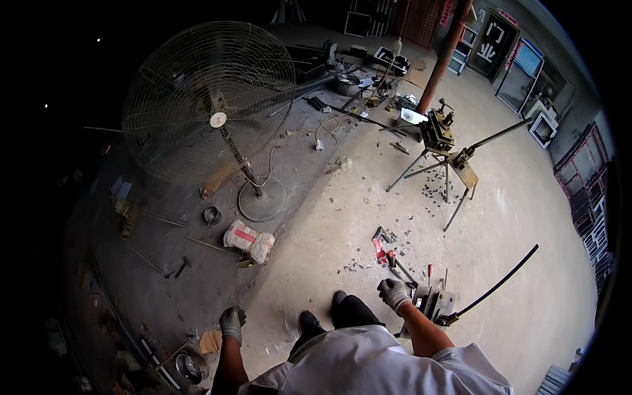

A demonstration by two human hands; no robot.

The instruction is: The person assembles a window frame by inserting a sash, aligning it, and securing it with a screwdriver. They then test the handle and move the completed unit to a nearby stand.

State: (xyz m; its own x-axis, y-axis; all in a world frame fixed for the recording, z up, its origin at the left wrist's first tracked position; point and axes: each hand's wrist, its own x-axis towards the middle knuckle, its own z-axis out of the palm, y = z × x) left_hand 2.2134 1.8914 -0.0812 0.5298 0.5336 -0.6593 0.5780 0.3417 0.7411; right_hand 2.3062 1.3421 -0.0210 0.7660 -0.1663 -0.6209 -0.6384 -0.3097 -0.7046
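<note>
Grey work gloves cover both my hands. My left hand [232, 324] hangs by my left side above the floor, its fingers curled in and nothing showing in them. My right hand [394, 294] is out in front to the right, fingers closed, with no object visible in it. Beside it stands a metal hand press [434, 304] with a long black lever [498, 283] sticking out to the right. Just beyond lie a red-handled screwdriver [430, 269] and a cordless drill [380, 235] next to a red packet [380, 251].
A big pedestal fan [218, 120] stands at the left. Near its base lie a white sack [249, 241], a small metal pot [211, 215] and a hammer [184, 266]. Two more lever presses [438, 131] on legs stand ahead by a red post [447, 56]. Scraps litter the floor.
</note>
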